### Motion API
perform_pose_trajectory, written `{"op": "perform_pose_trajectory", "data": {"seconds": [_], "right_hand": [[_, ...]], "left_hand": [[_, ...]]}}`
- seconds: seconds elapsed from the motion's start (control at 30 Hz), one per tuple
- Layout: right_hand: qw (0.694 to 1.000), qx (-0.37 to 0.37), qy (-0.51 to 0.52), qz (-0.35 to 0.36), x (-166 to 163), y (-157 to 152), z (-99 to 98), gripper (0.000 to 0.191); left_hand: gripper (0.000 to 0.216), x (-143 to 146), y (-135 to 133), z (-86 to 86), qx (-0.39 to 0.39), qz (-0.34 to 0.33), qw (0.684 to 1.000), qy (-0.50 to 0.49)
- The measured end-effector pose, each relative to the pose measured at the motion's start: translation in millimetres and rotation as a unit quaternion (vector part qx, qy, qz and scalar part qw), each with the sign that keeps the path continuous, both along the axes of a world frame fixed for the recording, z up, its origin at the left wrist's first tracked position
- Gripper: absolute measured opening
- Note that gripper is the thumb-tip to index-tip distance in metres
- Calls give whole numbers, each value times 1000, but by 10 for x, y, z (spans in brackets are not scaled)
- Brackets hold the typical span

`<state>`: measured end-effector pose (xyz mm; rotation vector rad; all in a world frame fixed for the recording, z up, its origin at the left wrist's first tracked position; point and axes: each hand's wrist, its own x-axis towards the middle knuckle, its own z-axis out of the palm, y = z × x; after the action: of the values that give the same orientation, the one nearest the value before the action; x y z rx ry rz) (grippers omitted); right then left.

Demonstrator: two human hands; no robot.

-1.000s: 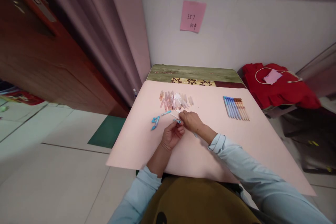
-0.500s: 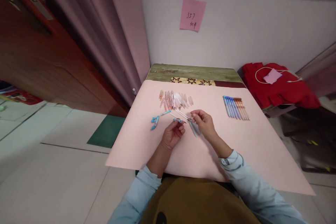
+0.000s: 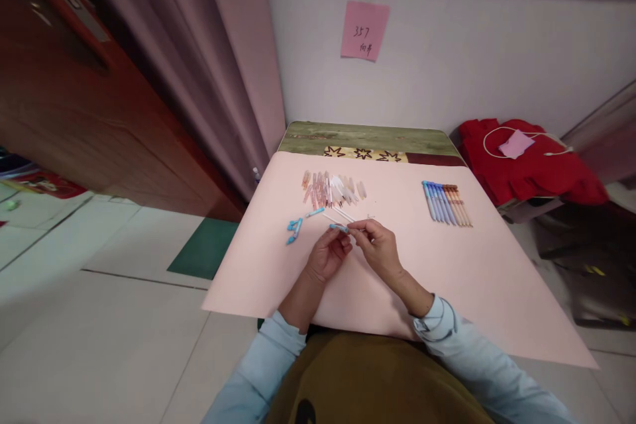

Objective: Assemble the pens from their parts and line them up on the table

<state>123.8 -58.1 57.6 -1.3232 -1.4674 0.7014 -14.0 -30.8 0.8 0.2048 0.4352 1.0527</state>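
Left hand (image 3: 325,257) and right hand (image 3: 380,246) are meeting mid pink sheet (image 3: 447,265), pinching 1 blue pen piece (image 3: 338,228), seemingly a cap. A slipping grip is risking flicking it among far loose parts (image 3: 330,191).

hands (image 3: 328,255) (image 3: 380,248): 2; wall note (image 3: 364,30): 1; pen row (image 3: 446,204): 1

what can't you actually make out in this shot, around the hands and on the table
Head view: whatever the right hand pinches, hidden by its own fingers.
Head view: what exactly the small blue piece at the left hand fingertips is; too small and partly covered.
Head view: the kinds of parts in the pile; too small and overlapping.
Head view: the writing on the pink note; too small to read with certainty.
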Motion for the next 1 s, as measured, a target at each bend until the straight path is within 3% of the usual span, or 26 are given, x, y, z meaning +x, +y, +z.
{"op": "perform_pose_trajectory", "data": {"seconds": [0.13, 0.37, 0.47, 0.6, 0.73, 0.87, 1.0], "right_hand": [[997, 45, -64, -12, 2, -33, 25, 17], [996, 26, -88, -1, -18, -30, 15, 15], [999, -24, -25, 3, -26, -5, -4, 18], [988, -107, 106, 28, -2, 56, -58, 36], [984, -115, 133, -18, 125, 96, -106, 36], [993, -74, -46, -75, 278, 73, -156, 26], [961, -49, -266, -52, 277, 40, -229, 17]], "left_hand": [[8, 1, -10, 9, 7, -3, 1000, -7], [6, 21, -28, 48, 7, -3, 1000, -3], [7, 32, -28, 60, -3, -3, 1000, 5], [8, 12, -17, 68, -8, -14, 1000, -9], [7, -42, 12, 83, 3, 21, 997, -75], [4, -62, 31, 101, 11, 48, 996, -71], [4, -65, 32, 107, 13, 69, 995, -72]]}}
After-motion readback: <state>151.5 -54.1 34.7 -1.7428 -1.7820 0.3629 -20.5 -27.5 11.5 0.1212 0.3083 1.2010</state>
